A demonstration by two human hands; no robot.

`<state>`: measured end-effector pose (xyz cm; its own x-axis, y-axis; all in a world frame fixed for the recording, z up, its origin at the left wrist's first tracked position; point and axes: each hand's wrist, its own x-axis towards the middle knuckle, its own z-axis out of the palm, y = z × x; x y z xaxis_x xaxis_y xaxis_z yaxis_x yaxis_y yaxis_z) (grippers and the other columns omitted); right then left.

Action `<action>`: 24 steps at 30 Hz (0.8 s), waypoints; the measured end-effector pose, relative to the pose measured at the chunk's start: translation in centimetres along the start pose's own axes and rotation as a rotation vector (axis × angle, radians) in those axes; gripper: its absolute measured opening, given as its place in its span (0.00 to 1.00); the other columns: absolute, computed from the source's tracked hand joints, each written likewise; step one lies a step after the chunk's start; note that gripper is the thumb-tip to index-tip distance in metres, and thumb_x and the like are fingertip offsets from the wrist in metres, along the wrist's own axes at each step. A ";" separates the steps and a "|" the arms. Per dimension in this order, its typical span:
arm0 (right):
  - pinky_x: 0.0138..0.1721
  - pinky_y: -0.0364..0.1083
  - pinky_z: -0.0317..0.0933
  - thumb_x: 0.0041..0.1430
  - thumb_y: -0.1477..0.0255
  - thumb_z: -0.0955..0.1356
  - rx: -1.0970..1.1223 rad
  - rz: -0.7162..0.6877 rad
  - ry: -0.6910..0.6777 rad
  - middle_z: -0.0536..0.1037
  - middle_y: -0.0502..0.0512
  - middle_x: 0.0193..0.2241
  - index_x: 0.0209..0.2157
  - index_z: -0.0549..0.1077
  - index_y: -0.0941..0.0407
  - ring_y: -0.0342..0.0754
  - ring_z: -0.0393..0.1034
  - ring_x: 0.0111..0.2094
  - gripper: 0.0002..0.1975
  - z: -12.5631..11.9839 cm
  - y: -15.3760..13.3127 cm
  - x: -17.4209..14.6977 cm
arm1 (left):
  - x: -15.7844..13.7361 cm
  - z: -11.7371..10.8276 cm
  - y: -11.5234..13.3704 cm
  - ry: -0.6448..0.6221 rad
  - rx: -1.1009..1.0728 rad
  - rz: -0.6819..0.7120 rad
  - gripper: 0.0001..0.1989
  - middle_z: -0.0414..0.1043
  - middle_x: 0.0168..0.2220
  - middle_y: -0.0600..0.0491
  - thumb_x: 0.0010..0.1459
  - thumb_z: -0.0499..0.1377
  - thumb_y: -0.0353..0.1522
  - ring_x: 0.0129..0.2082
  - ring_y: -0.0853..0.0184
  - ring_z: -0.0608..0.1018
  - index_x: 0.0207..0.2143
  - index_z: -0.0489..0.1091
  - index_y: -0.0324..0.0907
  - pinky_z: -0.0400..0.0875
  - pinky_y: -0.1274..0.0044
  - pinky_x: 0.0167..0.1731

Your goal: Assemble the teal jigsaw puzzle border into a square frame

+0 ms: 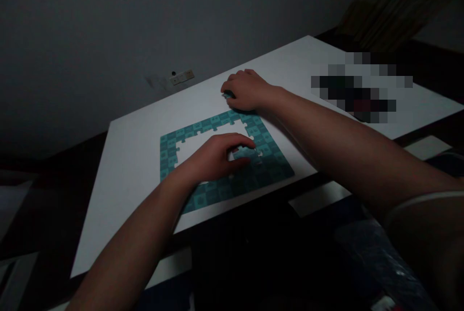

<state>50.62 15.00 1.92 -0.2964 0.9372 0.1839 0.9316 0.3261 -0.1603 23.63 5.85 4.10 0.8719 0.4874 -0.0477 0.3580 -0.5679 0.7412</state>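
A teal checkered jigsaw puzzle lies on the white table, its border joined and part of its middle showing white. My left hand rests over the middle of it. The thumb and index finger are apart, above teal pieces at the right side of the gap; the other fingers are hidden beneath the hand. Just beyond the puzzle's far right corner, my right hand is curled down on the table. A bit of teal puzzle piece shows under its fingers, and how many pieces it covers is hidden.
The white table stands close to a grey wall with a socket strip. A pixelated dark object lies at the table's right. Below the near edge are dark space and crumpled clear plastic. The light is dim.
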 end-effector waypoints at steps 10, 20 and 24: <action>0.79 0.73 0.55 0.82 0.57 0.74 -0.006 0.054 -0.026 0.86 0.70 0.76 0.77 0.87 0.53 0.80 0.73 0.75 0.30 -0.4 -0.8 -0.2 | 0.3 0.9 -1.6 0.068 0.035 0.234 0.15 0.94 0.63 0.45 0.79 0.73 0.32 0.62 0.51 0.94 0.63 0.89 0.46 0.88 0.57 0.69; 0.79 0.73 0.55 0.80 0.53 0.76 0.026 0.022 -0.008 0.87 0.70 0.75 0.77 0.86 0.53 0.80 0.73 0.75 0.33 -0.3 -0.3 -0.1 | 0.5 0.6 -0.9 -0.038 0.146 0.228 0.07 0.90 0.64 0.42 0.79 0.74 0.37 0.67 0.46 0.88 0.55 0.92 0.51 0.82 0.54 0.71; 0.79 0.73 0.56 0.81 0.53 0.76 0.040 0.018 0.017 0.88 0.70 0.73 0.77 0.86 0.52 0.80 0.73 0.75 0.32 -0.5 -0.3 -0.1 | 0.6 0.7 -0.7 -0.058 0.192 0.231 0.12 0.86 0.71 0.40 0.76 0.79 0.40 0.71 0.42 0.85 0.58 0.93 0.53 0.78 0.50 0.76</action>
<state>50.44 14.71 2.43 -0.2756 0.9408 0.1971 0.9276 0.3142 -0.2023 24.11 6.13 3.08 0.9533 0.2948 0.0652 0.1995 -0.7773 0.5967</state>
